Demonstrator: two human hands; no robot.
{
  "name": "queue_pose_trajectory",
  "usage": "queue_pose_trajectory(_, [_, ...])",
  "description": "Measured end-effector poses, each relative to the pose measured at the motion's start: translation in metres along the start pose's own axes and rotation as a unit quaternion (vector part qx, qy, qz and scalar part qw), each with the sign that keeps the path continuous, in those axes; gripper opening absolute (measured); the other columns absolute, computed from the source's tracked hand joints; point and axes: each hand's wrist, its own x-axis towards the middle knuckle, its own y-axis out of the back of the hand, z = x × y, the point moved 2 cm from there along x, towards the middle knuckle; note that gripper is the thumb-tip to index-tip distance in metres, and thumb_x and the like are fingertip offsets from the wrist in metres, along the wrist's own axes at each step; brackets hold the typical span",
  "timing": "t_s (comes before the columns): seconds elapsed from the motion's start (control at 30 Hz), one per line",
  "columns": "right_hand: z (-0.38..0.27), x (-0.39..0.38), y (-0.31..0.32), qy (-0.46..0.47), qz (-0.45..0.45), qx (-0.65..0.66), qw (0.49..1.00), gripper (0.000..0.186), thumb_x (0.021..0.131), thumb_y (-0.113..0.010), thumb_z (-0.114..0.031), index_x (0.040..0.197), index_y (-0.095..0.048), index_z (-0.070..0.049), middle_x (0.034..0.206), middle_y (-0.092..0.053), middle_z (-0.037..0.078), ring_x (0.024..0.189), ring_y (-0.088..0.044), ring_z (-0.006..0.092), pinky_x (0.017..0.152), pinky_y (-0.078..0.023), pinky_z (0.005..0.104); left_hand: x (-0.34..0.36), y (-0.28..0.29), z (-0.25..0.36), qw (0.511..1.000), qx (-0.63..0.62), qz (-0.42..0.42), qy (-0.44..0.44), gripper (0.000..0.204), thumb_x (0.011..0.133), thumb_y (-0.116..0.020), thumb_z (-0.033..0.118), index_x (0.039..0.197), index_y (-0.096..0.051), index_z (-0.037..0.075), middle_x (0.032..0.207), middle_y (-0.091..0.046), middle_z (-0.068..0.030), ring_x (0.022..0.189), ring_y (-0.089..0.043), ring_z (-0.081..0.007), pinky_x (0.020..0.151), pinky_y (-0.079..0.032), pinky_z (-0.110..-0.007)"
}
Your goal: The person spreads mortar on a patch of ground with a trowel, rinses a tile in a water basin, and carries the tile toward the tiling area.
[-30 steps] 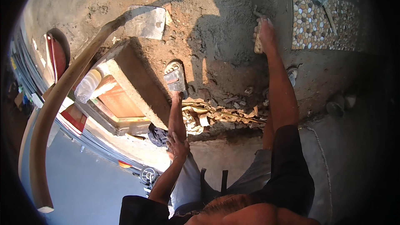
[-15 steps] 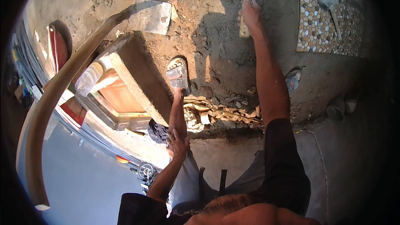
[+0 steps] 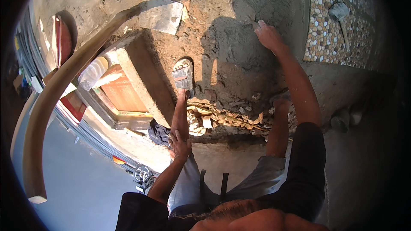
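My right hand (image 3: pixel 269 35) is closed around the handle of a trowel, most of which the fingers hide. The trowel's cement-smeared blade (image 3: pixel 242 10) lies against the wet grey mortar (image 3: pixel 274 4), just short of the pebble-patterned paving (image 3: pixel 319 34). Down at my left shin, my left hand (image 3: pixel 180 146) rests with its fingers spread on the leg and holds no tool. My sandalled left foot (image 3: pixel 183 76) stands on rough, sandy ground in front of the mortar.
A hoe with a flat metal blade (image 3: pixel 160 16) and long wooden handle (image 3: pixel 47 102) spans the left side. Near it are a concrete-edged box (image 3: pixel 143 81) and a plastic jar (image 3: pixel 92 73). A mallet-like tool (image 3: pixel 339 12) lies on the pebbles. Rubble (image 3: pixel 239 117) fills a gap.
My right hand has moved slightly right and nearer, and turned, so the trowel's blade now points up-left on the mortar. My right leg has come into sight. My left hand stays on the shin.
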Motion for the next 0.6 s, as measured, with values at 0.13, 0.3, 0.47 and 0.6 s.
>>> queue_pose_trajectory(0.13, [0.05,0.015,0.009,0.158,0.064,-0.095,0.981,0.038,0.093,-0.046,-0.027,0.124,-0.048,-0.005,0.112,-0.059,0.016,0.099,-0.058,0.0374,0.083,-0.047,0.046,0.001,-0.001,0.002,1.0,-0.014,0.0,0.001,0.082,0.081,-0.055,0.043,0.147,-0.017,0.012,0.15,-0.016,-0.0217,0.136,-0.022,-0.0404,0.104,-0.026,-0.058])
queue_pose_trajectory(0.3, [0.042,0.058,0.058,0.216,0.068,-0.243,0.943,0.041,0.09,-0.053,-0.034,0.126,-0.048,-0.013,0.108,-0.06,0.015,0.099,-0.059,0.0321,0.082,-0.048,0.0448,-0.007,0.002,0.008,1.0,-0.019,-0.006,0.001,0.082,0.082,-0.055,0.043,0.147,-0.016,0.011,0.15,-0.015,-0.0216,0.137,-0.02,-0.0398,0.103,-0.027,-0.06])
queue_pose_trajectory(0.47, [0.026,0.092,0.081,0.166,0.087,-0.263,0.946,0.042,0.091,-0.051,-0.039,0.127,-0.048,-0.017,0.115,-0.059,0.015,0.102,-0.059,0.033,0.084,-0.047,0.0453,-0.007,-0.005,0.009,1.0,-0.013,0.002,-0.002,0.081,0.082,-0.054,0.044,0.146,-0.017,0.01,0.15,-0.015,-0.0217,0.138,-0.018,-0.0389,0.102,-0.028,-0.061])
queue_pose_trajectory(0.6, [0.024,0.104,0.056,0.098,0.108,-0.119,0.982,0.046,0.092,-0.043,-0.042,0.13,-0.046,-0.015,0.123,-0.055,0.017,0.107,-0.056,0.0358,0.089,-0.045,0.0459,-0.004,-0.01,0.009,1.0,-0.013,0.018,-0.008,0.081,0.082,-0.054,0.044,0.146,-0.018,0.01,0.15,-0.015,-0.022,0.137,-0.019,-0.0391,0.102,-0.027,-0.061])
